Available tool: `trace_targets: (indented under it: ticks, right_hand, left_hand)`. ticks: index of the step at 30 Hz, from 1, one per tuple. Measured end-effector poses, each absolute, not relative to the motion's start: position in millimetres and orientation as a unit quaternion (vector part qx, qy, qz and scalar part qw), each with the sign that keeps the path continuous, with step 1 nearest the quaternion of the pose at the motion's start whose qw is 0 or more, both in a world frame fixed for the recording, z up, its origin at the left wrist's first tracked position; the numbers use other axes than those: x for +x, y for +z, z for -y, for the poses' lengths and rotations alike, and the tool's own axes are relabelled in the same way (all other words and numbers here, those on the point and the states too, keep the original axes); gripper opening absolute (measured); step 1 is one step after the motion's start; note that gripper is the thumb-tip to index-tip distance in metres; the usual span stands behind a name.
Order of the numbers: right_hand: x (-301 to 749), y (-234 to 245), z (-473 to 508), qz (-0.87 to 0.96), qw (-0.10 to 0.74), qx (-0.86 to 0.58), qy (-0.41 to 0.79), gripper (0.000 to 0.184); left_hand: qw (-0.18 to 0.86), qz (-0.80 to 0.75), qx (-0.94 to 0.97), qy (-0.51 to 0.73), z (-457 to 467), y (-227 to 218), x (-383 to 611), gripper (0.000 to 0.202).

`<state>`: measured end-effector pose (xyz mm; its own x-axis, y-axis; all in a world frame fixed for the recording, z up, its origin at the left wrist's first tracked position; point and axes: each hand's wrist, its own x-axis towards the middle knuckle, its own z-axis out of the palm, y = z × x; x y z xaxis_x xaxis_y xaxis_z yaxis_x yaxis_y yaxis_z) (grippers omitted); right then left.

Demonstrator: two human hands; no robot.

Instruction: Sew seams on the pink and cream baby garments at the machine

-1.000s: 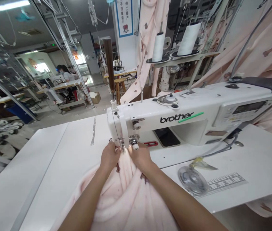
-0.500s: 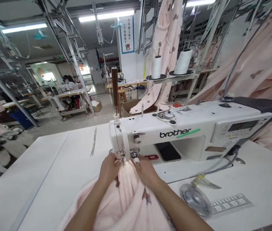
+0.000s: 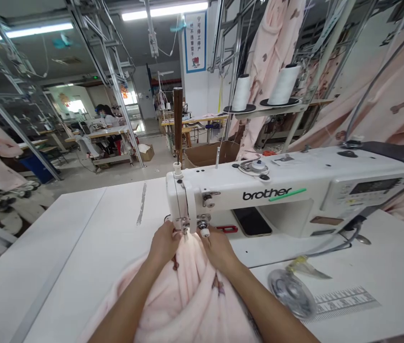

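Observation:
Pink fleece fabric with brown bone prints lies gathered on the sewing table and runs up under the needle of a white sewing machine. To the left of the needle, my left hand is closed on the fabric's edge. My right hand grips the fabric to the right of the presser foot, its fingertips partly hidden behind the machine's tension knob. A lamp lights the cloth between the two hands.
Under the machine arm lie a phone and red thread snips. Right of my forearm are a clear round dish, a yellow-handled tool and a ruler. Thread cones stand behind. A person sits far off.
The view has shifted slightly, so the machine appears a little further right. Both hands keep their hold on the fabric near the needle. The hanging pink cloth behind has swung right.

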<state>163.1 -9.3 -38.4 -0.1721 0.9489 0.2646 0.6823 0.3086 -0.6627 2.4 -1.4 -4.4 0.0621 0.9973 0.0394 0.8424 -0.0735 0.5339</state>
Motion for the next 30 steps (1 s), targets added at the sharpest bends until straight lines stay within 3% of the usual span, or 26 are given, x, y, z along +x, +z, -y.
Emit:
trace_targets:
  ticks: [18, 25, 30]
  right_hand:
    - [168.9, -36.6, 7.4, 0.741, 0.348, -0.512, 0.260, 0.035]
    - [165.5, -32.8, 8.5, 0.727, 0.345, -0.530, 0.267, 0.010]
    - [162.7, -36.9, 6.1, 0.748, 0.320, -0.528, 0.241, 0.015]
  left_hand:
    - [0.229, -0.626, 0.708, 0.232, -4.6, -13.2, -5.1, 0.018]
    - [0.212, -0.617, 0.716, 0.248, -3.4, -11.8, -5.4, 0.018]
    - [0.196, -0.622, 0.712, 0.262, 2.7, -11.1, -0.9, 0.019]
